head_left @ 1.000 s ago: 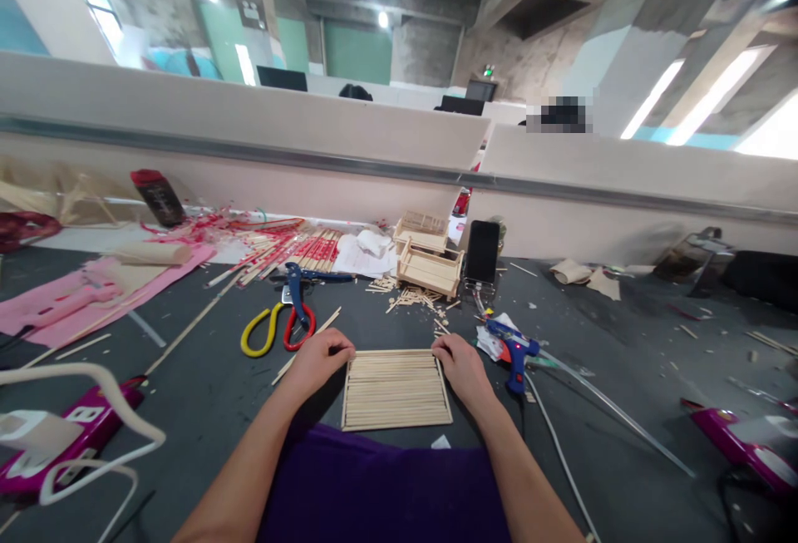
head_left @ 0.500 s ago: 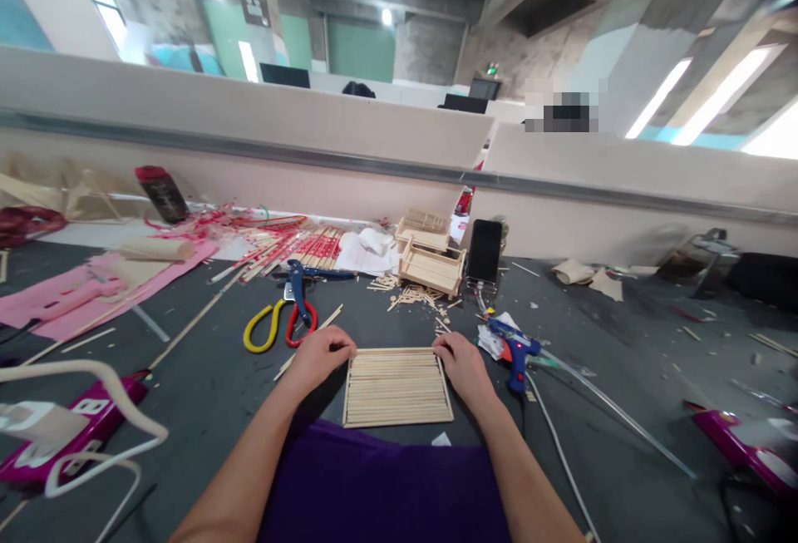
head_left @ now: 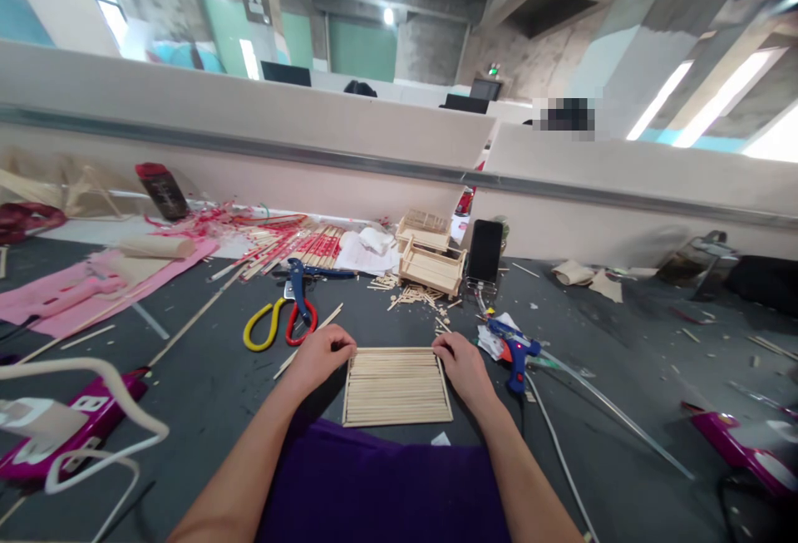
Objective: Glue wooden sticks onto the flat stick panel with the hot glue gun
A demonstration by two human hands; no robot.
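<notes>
A rectangular panel of thin wooden sticks [head_left: 397,389], edged by a stick frame, lies on the dark table in front of me. My left hand [head_left: 324,357] pinches its far left corner between thumb and fingers. At the far right corner, my right hand [head_left: 460,360] grips the frame in the same way. Left of the panel rest cutting pliers [head_left: 293,310] with one yellow and one red handle. To the right lies a blue glue gun [head_left: 516,352] with a long clear glue stick in its back.
Small wooden stick models [head_left: 431,267] stand beyond the panel among cut stick pieces, beside a propped phone [head_left: 485,250]. Bundled sticks [head_left: 317,247] lie farther left. Magenta power strips [head_left: 87,418] with cables sit at both sides. A low partition [head_left: 249,160] runs behind.
Both hands keep their hold on the panel's far corners, and the panel stays put. Only the camera's view has shifted slightly.
</notes>
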